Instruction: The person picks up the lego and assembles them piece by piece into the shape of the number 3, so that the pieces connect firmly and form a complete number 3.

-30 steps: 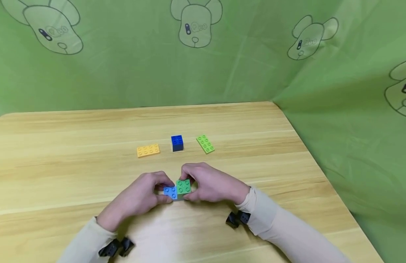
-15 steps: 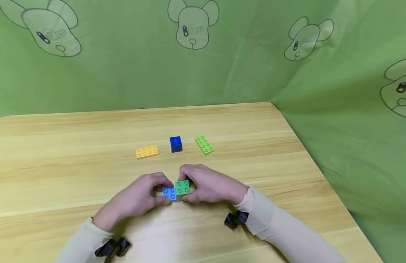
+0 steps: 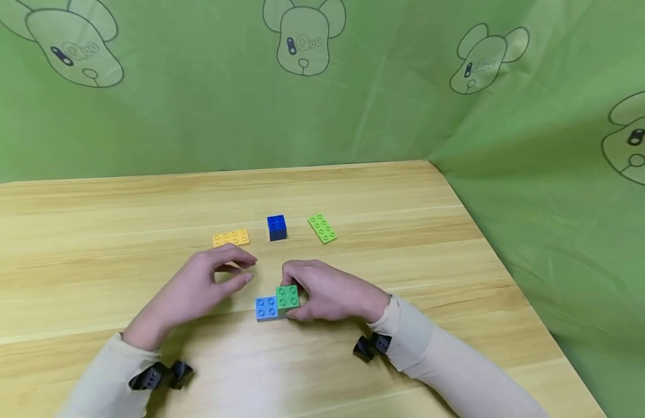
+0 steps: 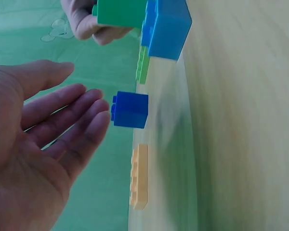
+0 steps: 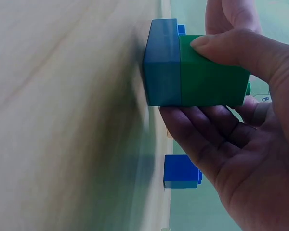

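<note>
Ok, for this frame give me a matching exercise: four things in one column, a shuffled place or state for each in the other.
1. green block
2. dark blue block
3. left hand
4. right hand

A. holds nothing
B. stands between the orange plate and the lime plate
C. grips a block
D. sits atop one end of the light blue block

Pairs: 1-D, 2-B, 3-A, 4-C

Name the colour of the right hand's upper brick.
The upper brick is green, clearest in the right wrist view.

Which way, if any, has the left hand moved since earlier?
Yes, the left hand moved left and forward, off the light blue brick, toward the yellow plate.
</note>
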`<state>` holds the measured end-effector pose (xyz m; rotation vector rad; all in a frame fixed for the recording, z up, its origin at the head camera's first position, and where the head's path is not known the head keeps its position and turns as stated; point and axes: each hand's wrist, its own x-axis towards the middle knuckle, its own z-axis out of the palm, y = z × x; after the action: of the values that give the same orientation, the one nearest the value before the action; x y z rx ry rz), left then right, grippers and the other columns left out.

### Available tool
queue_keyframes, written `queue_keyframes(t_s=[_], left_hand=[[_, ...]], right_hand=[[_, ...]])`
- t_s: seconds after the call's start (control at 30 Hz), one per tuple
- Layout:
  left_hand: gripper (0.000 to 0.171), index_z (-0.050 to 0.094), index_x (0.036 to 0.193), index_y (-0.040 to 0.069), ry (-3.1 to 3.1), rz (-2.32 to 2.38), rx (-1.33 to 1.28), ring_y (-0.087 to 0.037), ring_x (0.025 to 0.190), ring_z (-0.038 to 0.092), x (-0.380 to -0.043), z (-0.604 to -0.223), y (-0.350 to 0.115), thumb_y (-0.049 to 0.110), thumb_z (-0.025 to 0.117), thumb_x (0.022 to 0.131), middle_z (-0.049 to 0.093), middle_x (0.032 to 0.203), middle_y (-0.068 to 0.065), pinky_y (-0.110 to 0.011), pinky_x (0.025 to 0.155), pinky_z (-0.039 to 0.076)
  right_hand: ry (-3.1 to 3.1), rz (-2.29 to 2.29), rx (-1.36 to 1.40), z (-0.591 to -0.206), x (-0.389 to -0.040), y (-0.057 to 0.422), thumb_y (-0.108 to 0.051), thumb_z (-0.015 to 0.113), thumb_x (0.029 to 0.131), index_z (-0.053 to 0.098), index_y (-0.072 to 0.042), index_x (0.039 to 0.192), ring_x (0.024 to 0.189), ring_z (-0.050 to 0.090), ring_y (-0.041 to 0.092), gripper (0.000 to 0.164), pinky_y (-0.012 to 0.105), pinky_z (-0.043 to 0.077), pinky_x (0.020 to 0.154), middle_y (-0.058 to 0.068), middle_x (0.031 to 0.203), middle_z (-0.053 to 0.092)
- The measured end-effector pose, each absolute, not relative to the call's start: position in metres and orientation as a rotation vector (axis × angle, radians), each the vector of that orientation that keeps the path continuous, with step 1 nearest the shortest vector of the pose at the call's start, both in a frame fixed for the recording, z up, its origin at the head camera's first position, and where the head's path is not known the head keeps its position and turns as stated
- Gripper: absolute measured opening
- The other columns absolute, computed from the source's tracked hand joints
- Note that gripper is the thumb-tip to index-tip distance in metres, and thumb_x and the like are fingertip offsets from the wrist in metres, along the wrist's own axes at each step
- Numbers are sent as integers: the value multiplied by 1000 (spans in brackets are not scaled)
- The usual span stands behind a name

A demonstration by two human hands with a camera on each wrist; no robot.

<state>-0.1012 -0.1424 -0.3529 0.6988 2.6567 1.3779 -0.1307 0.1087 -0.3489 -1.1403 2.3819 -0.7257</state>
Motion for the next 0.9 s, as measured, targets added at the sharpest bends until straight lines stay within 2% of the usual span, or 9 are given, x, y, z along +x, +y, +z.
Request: queue_keyframes(t_s=[0.27, 0.53, 0.8, 0.9], left_hand=[[25, 69, 113, 8, 2778, 1451, 698, -22, 104, 64, -106, -351, -145, 1, 71, 89, 66, 114, -1, -44, 95, 51], [25, 68, 111, 6, 2870, 1495, 719, -24, 104, 63, -113, -350, -148, 1, 74, 87, 67, 111, -3, -43, 93, 51], [35, 62, 123, -2, 2880, 1340, 541, -38, 114, 56, -130, -354, -159, 9, 71, 90, 59, 126, -13, -53, 98, 46], [39, 59, 127, -1, 2889, 1268, 461, -41, 117, 53, -134, -354, -163, 13, 71, 92, 57, 128, -15, -56, 100, 43]], right_hand=[[2369, -738, -1143, -349, -131, 108, -19, 82, 81, 50, -18, 92, 71, 46, 9, 34, 20, 37, 56, 3, 81, 53], [2368, -738, -1148, -349, -130, 109, -19, 82, 80, 49, -18, 92, 71, 46, 8, 35, 20, 37, 56, 5, 82, 55], [2368, -734, -1151, -348, -130, 109, -18, 82, 80, 49, -18, 92, 71, 47, 8, 34, 20, 37, 56, 4, 82, 54], [2375, -722, -1159, -348, -130, 109, -19, 81, 81, 49, -18, 92, 71, 46, 8, 34, 20, 37, 56, 3, 82, 54]])
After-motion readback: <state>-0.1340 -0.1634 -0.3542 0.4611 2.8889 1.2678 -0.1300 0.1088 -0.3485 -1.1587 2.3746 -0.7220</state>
